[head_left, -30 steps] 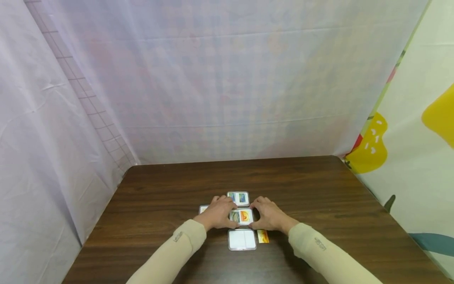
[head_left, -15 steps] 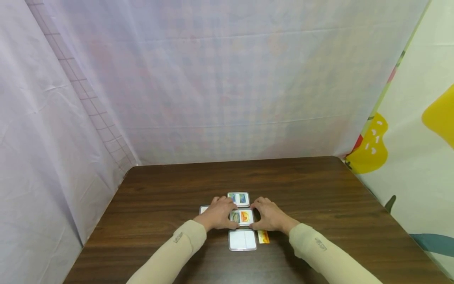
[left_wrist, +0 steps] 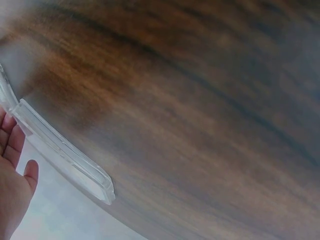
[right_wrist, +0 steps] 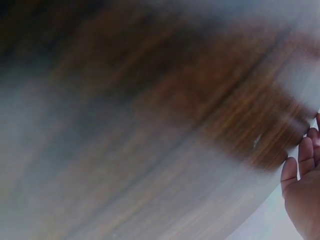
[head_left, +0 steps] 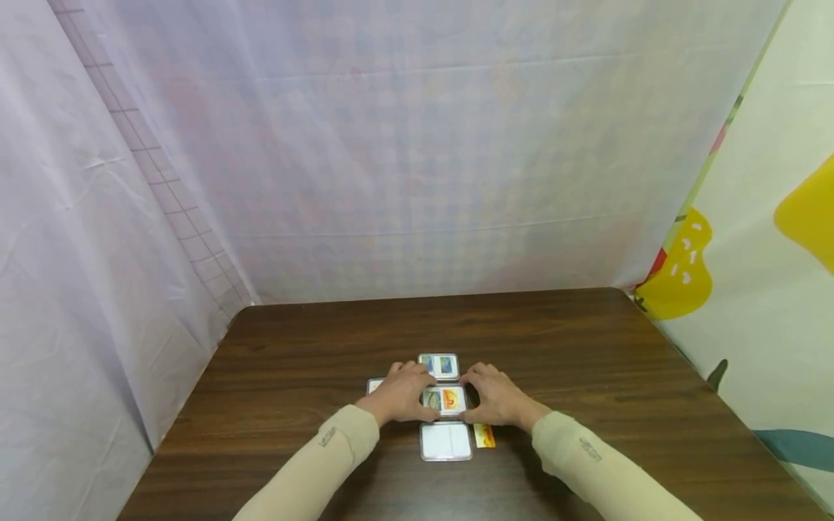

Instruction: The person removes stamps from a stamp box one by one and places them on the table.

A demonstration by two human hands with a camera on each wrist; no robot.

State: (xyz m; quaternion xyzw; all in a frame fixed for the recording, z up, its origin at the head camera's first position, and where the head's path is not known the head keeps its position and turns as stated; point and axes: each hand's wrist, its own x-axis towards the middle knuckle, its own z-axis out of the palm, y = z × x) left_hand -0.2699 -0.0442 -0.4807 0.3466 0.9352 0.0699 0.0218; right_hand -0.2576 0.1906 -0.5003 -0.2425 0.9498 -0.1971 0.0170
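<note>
A clear flat plastic case (head_left: 451,400) with two small pictures, one of them orange, lies on the dark wooden table (head_left: 521,325). My left hand (head_left: 400,392) holds its left side, thumb at the near corner and fingers at the far one. On the opposite side my right hand (head_left: 498,396) grips the right edge in the same way. Another case (head_left: 446,365) with bluish-green pictures is just beyond. Nearest me lies a case with a blank white insert (head_left: 446,441), beside a small yellow-orange card (head_left: 484,435). The left wrist view shows a clear case (left_wrist: 67,152) near my left hand.
Partly behind my left hand, one more case (head_left: 373,384) shows a corner. A pale curtain (head_left: 417,159) hangs along the table's far edge, with a fruit-patterned cloth (head_left: 749,253) at the right.
</note>
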